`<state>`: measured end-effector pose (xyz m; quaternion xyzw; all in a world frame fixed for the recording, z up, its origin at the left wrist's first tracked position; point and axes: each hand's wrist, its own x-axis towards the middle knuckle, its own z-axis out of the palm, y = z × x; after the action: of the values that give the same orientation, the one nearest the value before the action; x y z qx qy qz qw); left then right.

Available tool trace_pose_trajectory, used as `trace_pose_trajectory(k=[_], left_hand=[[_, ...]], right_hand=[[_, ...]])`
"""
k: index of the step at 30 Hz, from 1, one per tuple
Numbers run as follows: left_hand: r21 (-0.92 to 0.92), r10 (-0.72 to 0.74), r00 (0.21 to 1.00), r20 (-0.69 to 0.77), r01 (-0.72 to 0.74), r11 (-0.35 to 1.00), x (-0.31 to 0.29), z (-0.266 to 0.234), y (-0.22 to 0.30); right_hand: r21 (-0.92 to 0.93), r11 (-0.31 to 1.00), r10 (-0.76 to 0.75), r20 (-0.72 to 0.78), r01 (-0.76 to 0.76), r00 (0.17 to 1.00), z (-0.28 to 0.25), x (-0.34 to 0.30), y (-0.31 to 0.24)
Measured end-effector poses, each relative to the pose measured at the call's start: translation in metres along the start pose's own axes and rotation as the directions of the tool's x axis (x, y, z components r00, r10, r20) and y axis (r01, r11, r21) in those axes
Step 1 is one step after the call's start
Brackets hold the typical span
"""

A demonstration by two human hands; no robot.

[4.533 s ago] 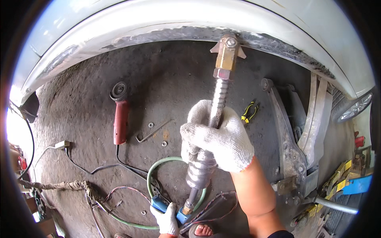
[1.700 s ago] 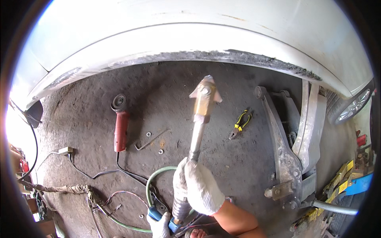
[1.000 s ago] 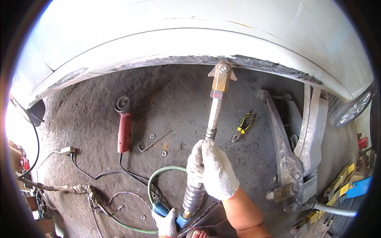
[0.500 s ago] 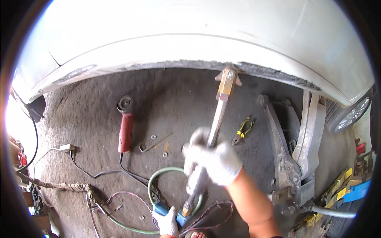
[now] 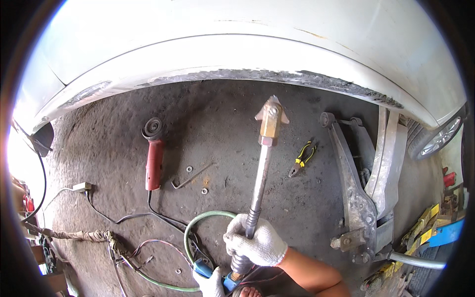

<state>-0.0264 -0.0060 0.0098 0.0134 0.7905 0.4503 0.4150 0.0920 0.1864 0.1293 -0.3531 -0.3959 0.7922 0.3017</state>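
Observation:
I hold a slide-hammer dent puller (image 5: pixel 261 178), a long metal rod with a brass-coloured head and pointed side prongs at its far end. In a white glove, my right hand (image 5: pixel 257 241) is closed round the lower rod, over a dark ribbed part. My left hand (image 5: pixel 211 285), gloved too, grips the blue handle (image 5: pixel 202 267) at the near end, partly cut off by the lower edge. The puller's head stands apart from the white car's sill (image 5: pixel 237 74), which shows a scraped grey strip.
A red angle grinder (image 5: pixel 155 166), a bent metal rod (image 5: pixel 194 175), several nuts and yellow-black pliers (image 5: pixel 302 159) lie on the dark floor. Cables and a green hose (image 5: pixel 198 216) loop near my hands. At the right stands a metal floor jack (image 5: pixel 356 198) beside a car wheel (image 5: pixel 440 141).
The puller's head has come off the sill and moved back toward me and slightly left. My right hand has slid down the rod, nearer my left hand.

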Motion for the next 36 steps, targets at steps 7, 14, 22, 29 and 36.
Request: trace_pose_trajectory(k=[7, 14, 22, 29, 36], left_hand=[[-0.095, -0.017, 1.000, 0.021, 0.019, 0.995, 0.005, 0.002, 0.013], [-0.096, 0.034, 0.999, 0.020, -0.032, 0.995, 0.006, 0.003, 0.019], [-0.058, 0.059, 0.998, 0.016, -0.058, 0.997, 0.004, 0.004, 0.027], [-0.082, 0.077, 0.997, 0.008, -0.076, 0.994, 0.006, 0.000, 0.022], [-0.066, 0.092, 0.996, -0.006, -0.092, 0.994, 0.001, 0.002, 0.028]], right_hand=[[-0.079, 0.993, -0.078, 0.045, 0.082, 0.996, 0.009, 0.009, -0.012], [-0.019, 0.998, -0.056, 0.040, 0.057, 0.998, 0.010, 0.016, -0.024], [-0.020, 0.999, -0.049, 0.022, 0.049, 0.999, 0.010, 0.017, -0.027], [-0.022, 0.999, -0.036, 0.039, 0.037, 0.999, 0.019, 0.017, -0.029], [-0.054, 0.998, -0.018, 0.034, 0.020, 0.999, 0.021, 0.021, -0.030]])
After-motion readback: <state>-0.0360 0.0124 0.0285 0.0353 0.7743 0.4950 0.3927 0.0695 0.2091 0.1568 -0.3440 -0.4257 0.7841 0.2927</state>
